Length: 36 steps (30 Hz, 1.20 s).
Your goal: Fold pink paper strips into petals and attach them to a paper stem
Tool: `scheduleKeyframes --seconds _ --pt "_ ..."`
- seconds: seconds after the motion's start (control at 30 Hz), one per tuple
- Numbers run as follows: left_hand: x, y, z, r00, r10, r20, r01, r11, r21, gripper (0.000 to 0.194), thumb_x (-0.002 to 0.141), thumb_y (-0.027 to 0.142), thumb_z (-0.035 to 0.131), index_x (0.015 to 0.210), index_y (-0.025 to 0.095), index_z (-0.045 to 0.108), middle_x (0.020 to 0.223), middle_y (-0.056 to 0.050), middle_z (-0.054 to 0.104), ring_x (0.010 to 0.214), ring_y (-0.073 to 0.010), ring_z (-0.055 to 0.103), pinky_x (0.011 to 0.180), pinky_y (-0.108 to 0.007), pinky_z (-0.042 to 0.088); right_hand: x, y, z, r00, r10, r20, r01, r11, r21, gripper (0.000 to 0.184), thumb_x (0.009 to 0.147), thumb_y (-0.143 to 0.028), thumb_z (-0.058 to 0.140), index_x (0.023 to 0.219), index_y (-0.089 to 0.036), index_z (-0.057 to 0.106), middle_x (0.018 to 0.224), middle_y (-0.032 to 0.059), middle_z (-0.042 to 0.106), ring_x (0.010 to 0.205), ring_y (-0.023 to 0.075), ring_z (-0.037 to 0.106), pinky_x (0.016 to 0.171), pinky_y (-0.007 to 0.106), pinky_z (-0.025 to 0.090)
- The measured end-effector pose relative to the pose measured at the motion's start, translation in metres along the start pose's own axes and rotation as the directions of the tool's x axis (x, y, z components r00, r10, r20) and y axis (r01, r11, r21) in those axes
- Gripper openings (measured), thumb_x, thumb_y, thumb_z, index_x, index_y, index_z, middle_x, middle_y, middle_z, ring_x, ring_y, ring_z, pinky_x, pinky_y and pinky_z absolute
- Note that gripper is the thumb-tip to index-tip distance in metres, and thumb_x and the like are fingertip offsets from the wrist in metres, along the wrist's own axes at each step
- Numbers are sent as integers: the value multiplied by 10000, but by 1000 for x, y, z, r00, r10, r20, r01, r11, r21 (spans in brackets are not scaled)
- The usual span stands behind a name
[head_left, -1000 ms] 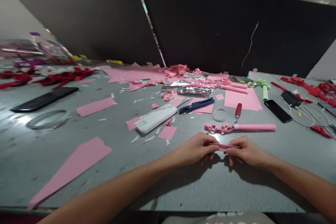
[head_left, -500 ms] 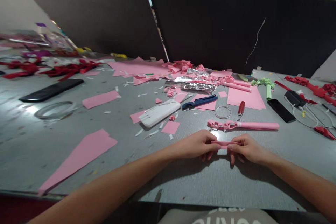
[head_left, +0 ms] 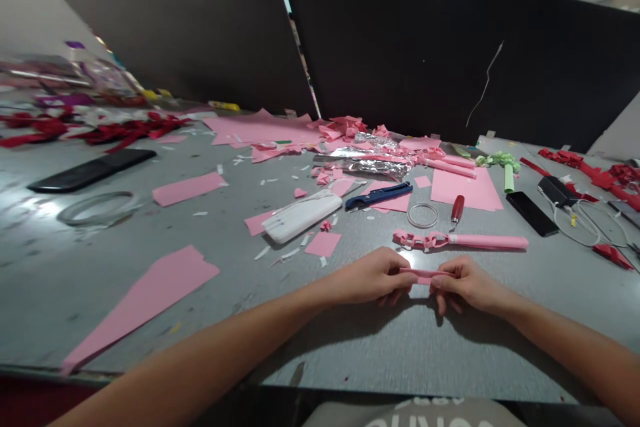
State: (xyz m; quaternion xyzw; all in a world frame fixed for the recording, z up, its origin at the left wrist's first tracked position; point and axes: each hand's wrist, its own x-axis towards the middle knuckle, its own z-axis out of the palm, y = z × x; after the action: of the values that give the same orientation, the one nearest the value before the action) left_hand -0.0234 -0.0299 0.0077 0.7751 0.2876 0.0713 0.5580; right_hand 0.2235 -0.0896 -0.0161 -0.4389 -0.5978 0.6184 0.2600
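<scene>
Between my two hands, just above the grey table [head_left: 350, 353], is a small strip of pink paper [head_left: 425, 276], folded or rolled along its length. My left hand [head_left: 385, 273] pinches one end of it between thumb and fingers. The other end is pinched the same way by my right hand [head_left: 463, 280]. Right behind them lies a pink paper tube [head_left: 493, 241], its left end joined to a chain of pink paper loops [head_left: 420, 239]. A ring of wire [head_left: 423, 215] and a red-handled tool [head_left: 457, 209] rest behind the tube.
Left of my hands lie a white oblong object [head_left: 301, 215], a blue cutter-like tool [head_left: 379, 196] and a pink paper square [head_left: 323, 244]. A long pink sheet [head_left: 145, 303] is near the front edge. A black phone [head_left: 531, 213] and cable [head_left: 587, 230] are at right.
My hands keep their pinch on the pink paper strip, almost in the same place. The whole view has shifted slightly.
</scene>
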Motion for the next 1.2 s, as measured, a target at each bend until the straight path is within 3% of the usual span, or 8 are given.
scheduleKeyframes --seconds 0.17,0.3,0.5,0.63,0.8,1.03,1.2 --pt "5 -3 9 1000 -6 -23 4 997 -77 505 987 611 622 751 166 662 628 -2 640 536 -126 539 525 -238 374 -1 -3 2 1000 -6 -1 6 999 -37 472 940 -621 724 821 -164 720 663 68 790 405 104 488 431 237 334" --pt "8 -11 16 995 22 -99 -32 994 -106 554 1004 608 587 657 177 604 561 4 584 503 -119 493 521 -250 342 -2 -4 1 1000 -28 -12 27 997 -69 511 947 -652 730 829 -155 740 673 72 791 429 105 490 445 238 340" --pt "10 -15 17 991 39 -129 -55 991 -121 525 1016 556 577 649 181 583 553 -3 577 486 -115 470 516 -264 324 0 0 -1 999 -52 -13 52 997 -51 543 921 -677 761 795 -149 734 682 86 793 422 102 477 436 248 331" --pt "9 -16 16 986 66 -152 -78 994 -75 534 1021 538 570 625 179 576 549 2 568 510 -120 475 540 -261 332 -1 2 1 998 -42 -40 40 998 -47 553 915 -698 753 793 -160 727 698 81 797 425 108 503 439 248 345" --pt "8 -15 18 974 145 -176 -131 987 89 552 1047 505 555 608 171 582 555 10 562 543 -116 464 563 -244 325 -2 2 2 997 -67 -45 59 986 -156 491 960 -629 736 808 -165 788 706 57 791 472 117 535 476 240 391" --pt "8 -16 13 979 140 -145 -126 987 103 560 1049 519 565 614 168 604 553 13 566 537 -113 461 567 -241 328 8 11 4 991 -68 -115 67 998 -6 456 883 -592 778 802 -144 768 648 73 775 411 99 465 427 240 316" --pt "4 -17 1 989 128 -70 -119 985 126 545 1068 499 553 649 161 640 559 14 569 537 -111 474 572 -237 337 5 8 1 992 -59 -111 61 998 15 388 888 -511 764 741 -155 717 628 76 771 407 107 493 424 239 329"
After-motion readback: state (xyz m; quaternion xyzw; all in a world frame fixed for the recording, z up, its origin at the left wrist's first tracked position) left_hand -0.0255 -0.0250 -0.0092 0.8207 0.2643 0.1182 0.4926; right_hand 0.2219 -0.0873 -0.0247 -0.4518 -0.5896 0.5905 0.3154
